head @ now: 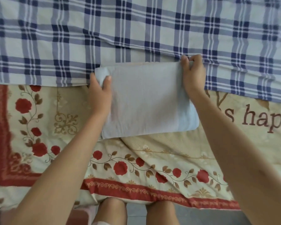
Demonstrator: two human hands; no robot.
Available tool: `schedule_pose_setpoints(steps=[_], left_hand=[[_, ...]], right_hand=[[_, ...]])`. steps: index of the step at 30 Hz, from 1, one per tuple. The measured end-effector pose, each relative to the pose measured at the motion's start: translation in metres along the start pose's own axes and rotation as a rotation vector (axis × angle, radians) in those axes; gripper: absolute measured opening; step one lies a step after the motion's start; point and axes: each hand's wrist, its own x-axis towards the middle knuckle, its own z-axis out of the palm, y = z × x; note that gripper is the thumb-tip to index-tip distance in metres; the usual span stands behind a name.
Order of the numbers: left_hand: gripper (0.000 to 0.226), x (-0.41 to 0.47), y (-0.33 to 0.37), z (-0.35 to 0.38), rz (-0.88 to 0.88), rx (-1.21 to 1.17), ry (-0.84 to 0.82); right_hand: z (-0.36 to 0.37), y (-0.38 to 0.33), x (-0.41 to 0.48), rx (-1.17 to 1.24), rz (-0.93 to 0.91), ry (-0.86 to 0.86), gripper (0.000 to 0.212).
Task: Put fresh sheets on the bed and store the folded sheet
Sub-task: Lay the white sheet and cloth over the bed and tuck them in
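Both hands, the left hand (99, 88) and right hand (193, 73), pinch the folded blue sheet (146, 101); lift it level so it stays neat.

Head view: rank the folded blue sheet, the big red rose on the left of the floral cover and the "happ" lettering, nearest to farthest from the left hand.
1. folded blue sheet: gripped by the left hand at its left end.
2. big red rose: out to the left of that hand.
3. "happ" lettering: far right, past the sheet's other end.
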Motion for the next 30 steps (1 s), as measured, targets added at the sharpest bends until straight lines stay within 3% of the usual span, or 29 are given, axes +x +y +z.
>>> schedule_pose_setpoints(steps=[3, 6, 9, 11, 13, 15, 21, 25, 27, 30], left_hand=[[0.042, -0.006, 0.003, 0.003, 0.052, 0.108, 0.137], [0.049, -0.013, 0.012, 0.005, 0.265, 0.479, 0.299], [0.053, -0.038, 0.027, 0.023, 0.662, 0.699, -0.050], [0.057, -0.046, 0.021, 0.036, 0.752, 0.849, -0.212], [0.064, -0.038, 0.010, 0.043, 0.706, 0.952, -0.208], [0.065, -0.023, 0.005, 0.052, 0.657, 0.959, -0.198], [0.066, -0.007, 0.017, 0.058, 0.648, 0.992, -0.234], [0.066, -0.038, -0.013, 0.020, 0.547, 1.009, -0.158], [0.062, -0.069, -0.042, -0.004, 0.393, 0.873, -0.157], [0.063, -0.113, -0.063, -0.028, 0.114, 0.392, -0.229]], right_hand=[[0.014, 0.002, 0.001, -0.064, -0.004, 0.152, 0.030], [0.010, 0.000, 0.003, -0.184, -0.013, 0.136, 0.035], [0.004, 0.000, -0.010, -0.417, -0.240, 0.220, 0.037], [0.006, -0.001, -0.033, -0.502, -0.430, 0.169, 0.041], [0.012, 0.010, -0.053, -0.661, -0.588, -0.034, 0.048], [0.020, 0.027, -0.048, -0.794, -0.633, -0.168, 0.057], [0.027, 0.023, -0.015, -0.743, -0.528, -0.166, 0.067], [0.022, 0.014, -0.011, -0.906, -0.540, -0.196, 0.075], [0.019, 0.003, -0.009, -0.945, -0.635, -0.240, 0.083], [0.021, -0.011, -0.009, -0.924, -0.768, -0.351, 0.089]])
